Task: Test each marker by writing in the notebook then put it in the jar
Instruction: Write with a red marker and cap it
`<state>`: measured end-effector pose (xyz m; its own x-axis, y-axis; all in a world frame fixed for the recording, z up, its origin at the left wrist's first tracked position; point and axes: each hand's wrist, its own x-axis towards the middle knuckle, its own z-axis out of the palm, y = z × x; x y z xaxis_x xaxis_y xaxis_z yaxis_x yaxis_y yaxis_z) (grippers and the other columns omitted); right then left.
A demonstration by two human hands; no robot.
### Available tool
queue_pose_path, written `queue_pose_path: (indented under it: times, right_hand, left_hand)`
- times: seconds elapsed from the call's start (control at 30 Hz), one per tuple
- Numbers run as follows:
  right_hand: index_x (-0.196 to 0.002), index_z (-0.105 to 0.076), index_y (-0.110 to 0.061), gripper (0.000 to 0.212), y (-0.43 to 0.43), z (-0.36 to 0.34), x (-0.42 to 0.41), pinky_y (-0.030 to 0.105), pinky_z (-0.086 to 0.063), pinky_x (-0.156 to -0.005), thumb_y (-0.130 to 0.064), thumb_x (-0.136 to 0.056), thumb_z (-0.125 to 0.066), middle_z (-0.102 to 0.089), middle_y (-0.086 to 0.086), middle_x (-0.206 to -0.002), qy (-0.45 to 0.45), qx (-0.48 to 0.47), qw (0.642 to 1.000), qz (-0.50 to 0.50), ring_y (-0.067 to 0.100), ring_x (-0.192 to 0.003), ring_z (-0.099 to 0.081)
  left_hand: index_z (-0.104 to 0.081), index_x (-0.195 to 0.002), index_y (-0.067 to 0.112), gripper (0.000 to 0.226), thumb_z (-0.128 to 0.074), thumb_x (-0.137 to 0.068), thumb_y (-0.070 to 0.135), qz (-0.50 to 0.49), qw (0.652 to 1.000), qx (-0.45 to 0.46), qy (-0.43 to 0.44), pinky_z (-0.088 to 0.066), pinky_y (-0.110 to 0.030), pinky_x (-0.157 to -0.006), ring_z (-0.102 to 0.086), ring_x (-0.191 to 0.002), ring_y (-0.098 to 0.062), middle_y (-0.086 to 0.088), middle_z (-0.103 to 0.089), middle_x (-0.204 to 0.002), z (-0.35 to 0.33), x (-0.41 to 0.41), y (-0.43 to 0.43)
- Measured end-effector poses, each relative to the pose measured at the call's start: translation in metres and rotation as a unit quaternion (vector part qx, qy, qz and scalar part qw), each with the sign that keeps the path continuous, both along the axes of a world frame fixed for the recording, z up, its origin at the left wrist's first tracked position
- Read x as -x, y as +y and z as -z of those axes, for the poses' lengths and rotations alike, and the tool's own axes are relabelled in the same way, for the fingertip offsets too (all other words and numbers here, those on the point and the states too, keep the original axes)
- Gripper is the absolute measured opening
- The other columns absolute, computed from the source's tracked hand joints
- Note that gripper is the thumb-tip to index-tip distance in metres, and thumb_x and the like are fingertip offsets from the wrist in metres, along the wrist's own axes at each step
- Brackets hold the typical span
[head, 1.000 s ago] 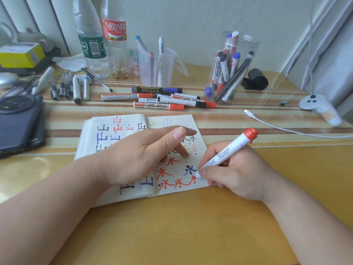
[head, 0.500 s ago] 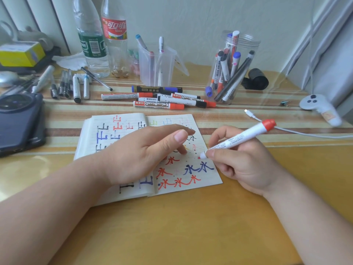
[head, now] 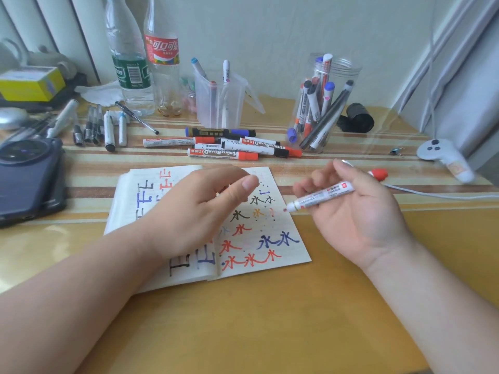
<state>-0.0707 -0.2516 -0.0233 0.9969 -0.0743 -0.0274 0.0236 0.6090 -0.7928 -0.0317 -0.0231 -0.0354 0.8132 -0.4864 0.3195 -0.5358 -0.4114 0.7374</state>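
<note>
The right hand (head: 359, 211) has lifted the white marker with the red cap (head: 321, 197) off the open paper notebook (head: 280, 255); fingers curl around it, palm turned up. The left hand (head: 194, 211) stays on the page, fingers loosely bent, holding nothing. The clear plastic jar (head: 328, 103) stands behind.

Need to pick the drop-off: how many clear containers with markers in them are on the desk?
2. A round jar stands back right, beside a black roll; a spouted cup stands back centre, right of the cola bottle. None seems hidden.
</note>
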Motion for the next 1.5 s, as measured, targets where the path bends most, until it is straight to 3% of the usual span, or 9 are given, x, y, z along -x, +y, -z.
queue_pose_path:
  times: [0.23, 0.4, 0.53, 0.8, 0.87, 1.07, 1.27, 1.4, 1.5]
  right_hand:
    - [-0.070, -0.038, -0.017, 0.063, 0.019, -0.044, -0.026, 0.029, -0.033, -0.059, -0.078, -0.086, -0.036, -0.021, -0.003, -0.055, 0.012, -0.115, 0.982, -0.147, 0.014, -0.052, -0.018]
    - [-0.064, -0.030, -0.020, 0.043, 0.034, -0.021, -0.044, 0.022, -0.025, -0.046, -0.052, -0.092, -0.034, -0.016, -0.005, -0.047, 0.060, -0.144, 0.976, -0.151, 0.012, -0.042, -0.015]
    - [-0.069, -0.037, -0.019, 0.051, 0.039, -0.009, -0.044, 0.023, -0.024, -0.046, -0.065, -0.093, -0.037, -0.017, -0.007, -0.051, 0.054, -0.166, 0.971, -0.166, 0.010, -0.043, -0.018]
    - [-0.088, -0.048, -0.012, 0.028, 0.037, -0.009, -0.042, 0.032, -0.052, -0.060, -0.037, -0.099, -0.043, -0.054, 0.013, -0.081, 0.055, -0.151, 0.981, -0.111, 0.022, -0.070, -0.055]
    - [-0.089, -0.057, -0.012, 0.037, 0.033, -0.008, -0.044, 0.037, -0.053, -0.072, -0.045, -0.101, -0.046, -0.061, 0.012, -0.087, 0.052, -0.103, 0.989, -0.087, 0.024, -0.076, -0.060]
    - [-0.086, -0.066, -0.013, 0.041, 0.032, -0.003, -0.044, 0.023, -0.028, -0.043, -0.050, -0.098, -0.054, -0.036, -0.001, -0.067, 0.049, 0.086, 0.994, -0.037, 0.013, -0.055, -0.025]
    - [-0.106, -0.060, -0.004, 0.014, 0.037, -0.001, -0.038, 0.030, -0.047, -0.047, -0.016, -0.099, -0.061, -0.058, 0.012, -0.075, -0.036, 0.203, 0.978, -0.001, 0.020, -0.059, -0.057]
    - [-0.135, -0.041, -0.020, 0.052, 0.036, -0.003, -0.038, 0.032, -0.055, -0.051, -0.003, -0.093, -0.067, -0.069, 0.020, -0.083, -0.093, 0.275, 0.952, 0.099, 0.024, -0.060, -0.066]
    - [-0.132, -0.045, -0.019, 0.045, 0.032, -0.013, -0.042, 0.032, -0.054, -0.049, -0.003, -0.095, -0.065, -0.070, 0.023, -0.084, -0.151, 0.303, 0.928, 0.158, 0.024, -0.057, -0.067]
  left_hand:
    - [-0.072, -0.105, 0.028, 0.070, -0.020, -0.092, 0.073, -0.021, 0.984, 0.142, 0.109, -0.043, -0.019, -0.066, -0.059, -0.076, -0.015, 0.004, -0.070, -0.091, 0.001, 0.000, 0.001]
    - [-0.071, -0.105, 0.030, 0.072, -0.015, -0.091, 0.074, -0.028, 0.982, 0.150, 0.114, -0.040, -0.016, -0.065, -0.055, -0.073, -0.014, 0.005, -0.070, -0.093, -0.001, 0.001, 0.009]
    - [-0.071, -0.104, 0.033, 0.071, -0.016, -0.090, 0.075, -0.044, 0.983, 0.130, 0.120, -0.040, -0.023, -0.069, -0.055, -0.072, -0.011, 0.007, -0.070, -0.092, 0.000, -0.002, 0.009]
    - [-0.071, -0.103, 0.031, 0.070, -0.017, -0.090, 0.075, -0.058, 0.985, 0.121, 0.111, -0.039, -0.013, -0.063, -0.055, -0.070, -0.010, 0.009, -0.070, -0.091, 0.002, -0.007, 0.006]
    - [-0.071, -0.102, 0.032, 0.070, -0.018, -0.090, 0.075, -0.064, 0.984, 0.119, 0.113, -0.039, -0.013, -0.063, -0.056, -0.070, -0.011, 0.009, -0.070, -0.091, 0.002, -0.007, 0.006]
    - [-0.072, -0.101, 0.033, 0.067, -0.024, -0.087, 0.078, -0.058, 0.984, 0.122, 0.119, -0.041, -0.015, -0.064, -0.057, -0.071, -0.012, 0.006, -0.070, -0.092, 0.003, -0.005, 0.005]
    - [-0.072, -0.099, 0.035, 0.057, -0.031, -0.090, 0.073, -0.067, 0.986, 0.116, 0.103, -0.043, -0.014, -0.064, -0.056, -0.068, -0.009, 0.008, -0.069, -0.090, 0.002, -0.005, 0.007]
    - [-0.071, -0.097, 0.032, 0.049, -0.036, -0.097, 0.065, -0.086, 0.986, 0.112, 0.092, -0.042, -0.011, -0.066, -0.057, -0.070, -0.005, 0.018, -0.067, -0.085, 0.000, -0.004, 0.004]
    - [-0.068, -0.105, 0.035, 0.046, -0.036, -0.097, 0.068, -0.106, 0.982, 0.136, 0.072, -0.040, -0.014, -0.073, -0.058, -0.082, 0.003, 0.024, -0.066, -0.095, -0.002, -0.005, 0.004]
